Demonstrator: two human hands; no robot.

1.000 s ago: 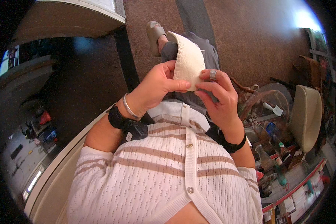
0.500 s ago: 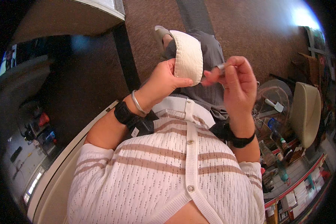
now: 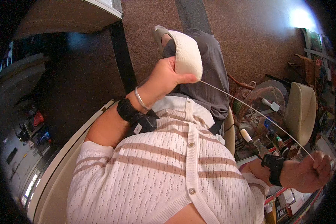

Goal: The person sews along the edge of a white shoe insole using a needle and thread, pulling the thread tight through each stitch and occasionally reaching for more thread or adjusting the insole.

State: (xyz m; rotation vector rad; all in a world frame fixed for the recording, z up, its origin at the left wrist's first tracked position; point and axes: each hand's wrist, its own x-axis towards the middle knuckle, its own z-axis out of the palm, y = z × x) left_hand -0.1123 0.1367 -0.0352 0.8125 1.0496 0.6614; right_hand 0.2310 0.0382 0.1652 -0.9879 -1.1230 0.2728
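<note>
Showing near the left hand (image 3: 162,76) is an illegible label (image 3: 137,129).

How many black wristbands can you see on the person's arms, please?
2. The left black wristband sits beside the silver bangle; the left hand holds the cream stitched piece. The right black wristband is just behind the right hand. Sleeves could hide more.

There is one cream pad (image 3: 188,56), one thread (image 3: 256,111), one bangle (image 3: 140,99) and two wristbands (image 3: 275,168).
</note>
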